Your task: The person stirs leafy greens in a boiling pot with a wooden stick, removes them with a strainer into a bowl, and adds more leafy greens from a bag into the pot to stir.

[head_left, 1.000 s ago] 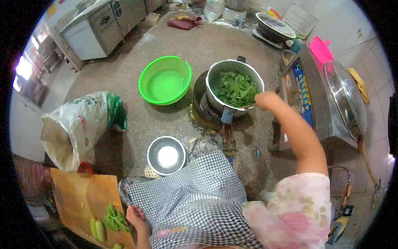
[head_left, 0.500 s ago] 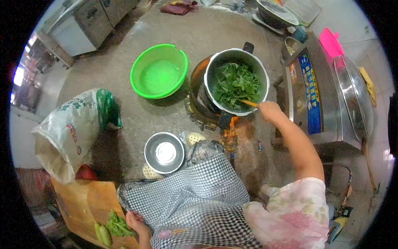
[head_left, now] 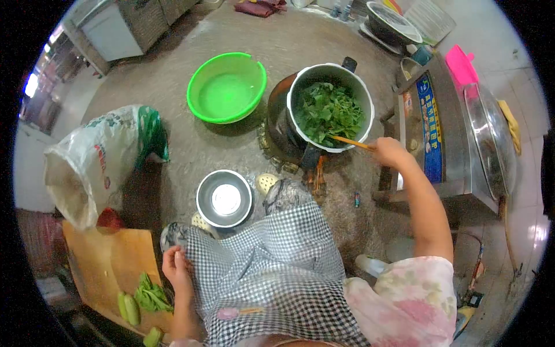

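Observation:
My right hand (head_left: 392, 152) is closed around the end of a thin wooden stick (head_left: 354, 142). The stick's other end reaches into chopped leafy greens (head_left: 330, 113) in a deep metal pot (head_left: 370, 110). This pot sits on a round stove (head_left: 277, 124) on the floor, with flame at its front. Beside my knee, my left hand (head_left: 178, 267) hangs with loosely bent fingers, holding nothing. Near it, a bunch of leafy greens (head_left: 151, 295) and pale green gourds (head_left: 130, 309) lie on a wooden board (head_left: 110, 254).
A green basin (head_left: 225, 92) and a metal bowl (head_left: 224, 199) stand on the floor. To the left leans a white woven sack (head_left: 92, 162). A steel appliance (head_left: 451, 139) with a blue label is at right, a pink plastic scoop (head_left: 461, 65) by it.
My left hand has risen from beside the board to near my knee. The right hand has drawn slightly right with the stick, and the greens have shifted in the pot. The view has shifted a little.

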